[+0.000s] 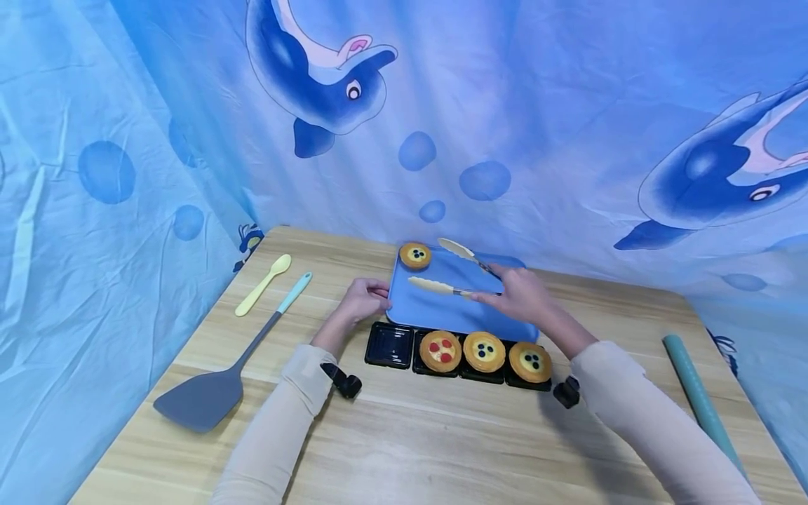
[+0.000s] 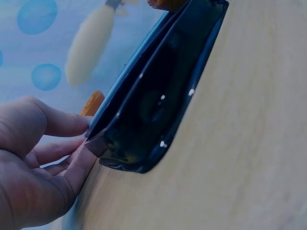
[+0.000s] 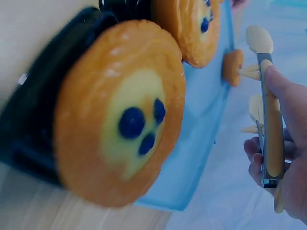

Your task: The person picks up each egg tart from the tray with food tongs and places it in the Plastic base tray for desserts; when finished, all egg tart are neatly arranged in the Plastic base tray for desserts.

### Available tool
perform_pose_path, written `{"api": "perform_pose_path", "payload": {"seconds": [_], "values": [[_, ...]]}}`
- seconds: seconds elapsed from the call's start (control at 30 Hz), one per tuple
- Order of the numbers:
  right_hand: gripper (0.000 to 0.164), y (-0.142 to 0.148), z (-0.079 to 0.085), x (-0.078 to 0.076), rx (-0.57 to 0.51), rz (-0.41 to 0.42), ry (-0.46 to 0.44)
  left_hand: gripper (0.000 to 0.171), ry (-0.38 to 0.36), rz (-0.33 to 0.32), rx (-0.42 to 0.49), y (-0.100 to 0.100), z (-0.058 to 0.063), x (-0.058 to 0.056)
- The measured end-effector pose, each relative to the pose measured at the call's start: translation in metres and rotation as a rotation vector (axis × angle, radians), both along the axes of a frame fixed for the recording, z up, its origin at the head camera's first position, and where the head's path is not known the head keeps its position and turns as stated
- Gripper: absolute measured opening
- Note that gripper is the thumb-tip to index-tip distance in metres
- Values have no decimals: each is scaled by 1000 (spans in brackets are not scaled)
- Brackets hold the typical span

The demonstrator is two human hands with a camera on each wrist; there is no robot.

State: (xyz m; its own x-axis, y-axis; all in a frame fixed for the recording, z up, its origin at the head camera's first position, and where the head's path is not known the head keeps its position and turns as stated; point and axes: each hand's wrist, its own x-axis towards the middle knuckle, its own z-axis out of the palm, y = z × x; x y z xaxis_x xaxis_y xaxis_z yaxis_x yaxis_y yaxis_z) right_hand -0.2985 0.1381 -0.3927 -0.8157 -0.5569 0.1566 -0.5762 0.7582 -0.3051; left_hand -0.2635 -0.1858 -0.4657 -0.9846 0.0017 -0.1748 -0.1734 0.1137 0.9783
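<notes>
My right hand (image 1: 520, 293) grips a pair of tongs (image 1: 432, 285) with cream tips, spread apart over the blue tray (image 1: 454, 315). One egg tart with dark berries (image 1: 414, 256) sits in the tray's far left corner, near the tips. My left hand (image 1: 364, 300) pinches the tray's left edge between thumb and fingers. In front of the tray stands a row of black square boxes. The leftmost black box (image 1: 389, 345) is empty; the others hold a red-topped tart (image 1: 440, 351) and two berry tarts, one in the middle (image 1: 484, 351) and one at the right end (image 1: 530, 362).
On the left lie a yellow spoon (image 1: 264, 285) and a grey spatula (image 1: 205, 400) with a mint handle. A teal roll (image 1: 701, 400) lies along the right side of the wooden table (image 1: 442, 449). A blue dolphin-print curtain (image 1: 536, 105) hangs behind.
</notes>
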Motion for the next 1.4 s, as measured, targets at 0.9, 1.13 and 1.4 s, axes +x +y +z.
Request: {"api": "perform_pose_path", "payload": {"seconds": [0.9, 1.13, 1.4], "values": [[64, -40, -20, -30, 77, -15, 30, 43, -31, 21, 3, 1, -2, -3], [62, -38, -21, -29, 72, -10, 10, 42, -28, 21, -41, 3, -3, 2], [66, -36, -6, -26, 94, -17, 36, 42, -17, 18, -39, 2, -1, -2]]}}
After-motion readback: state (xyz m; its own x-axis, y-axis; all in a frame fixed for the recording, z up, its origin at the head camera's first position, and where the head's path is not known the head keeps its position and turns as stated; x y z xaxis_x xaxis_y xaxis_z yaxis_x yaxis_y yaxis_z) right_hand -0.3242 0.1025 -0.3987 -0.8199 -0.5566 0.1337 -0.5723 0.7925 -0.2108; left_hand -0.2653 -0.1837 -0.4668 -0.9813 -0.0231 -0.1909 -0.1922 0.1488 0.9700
